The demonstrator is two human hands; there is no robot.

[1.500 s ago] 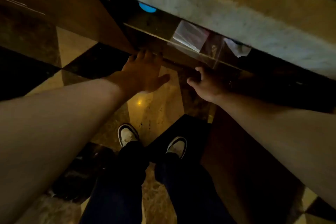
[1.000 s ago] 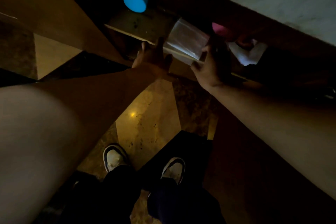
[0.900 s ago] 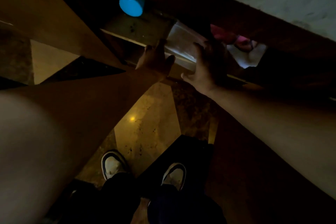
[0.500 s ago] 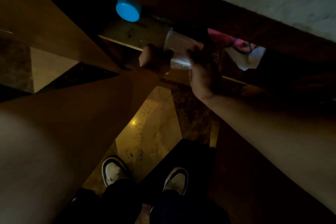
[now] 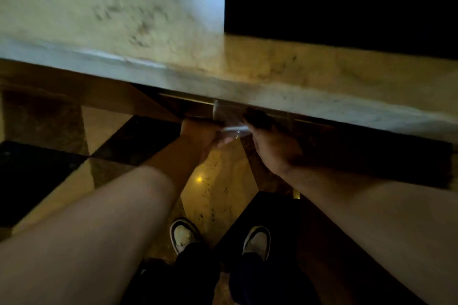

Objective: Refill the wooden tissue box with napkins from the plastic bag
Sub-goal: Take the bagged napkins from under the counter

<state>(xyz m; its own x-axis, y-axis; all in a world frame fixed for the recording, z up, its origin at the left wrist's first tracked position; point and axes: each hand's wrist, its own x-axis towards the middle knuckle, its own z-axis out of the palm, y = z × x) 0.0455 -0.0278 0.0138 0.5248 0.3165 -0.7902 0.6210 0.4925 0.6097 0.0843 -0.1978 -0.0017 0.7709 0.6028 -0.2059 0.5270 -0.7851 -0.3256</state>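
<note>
here plastic bag (image 5: 229, 123) sits gripped between both hands' fingers (image 5: 250, 116).

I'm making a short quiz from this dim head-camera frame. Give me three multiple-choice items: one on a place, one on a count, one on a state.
1. Where is the plastic bag?
A. on the floor
B. between both hands, just under the marble counter's edge
C. on top of the counter

2. How many shoes show?
A. one
B. two
C. four

3. What is the left hand doing?
A. hanging free
B. gripping the bag
C. resting on the counter

Key: B, the bag sits below the edge, the right hand opposite; B, a left shoe and right shoe; B, its fingers close on the plastic.
</note>
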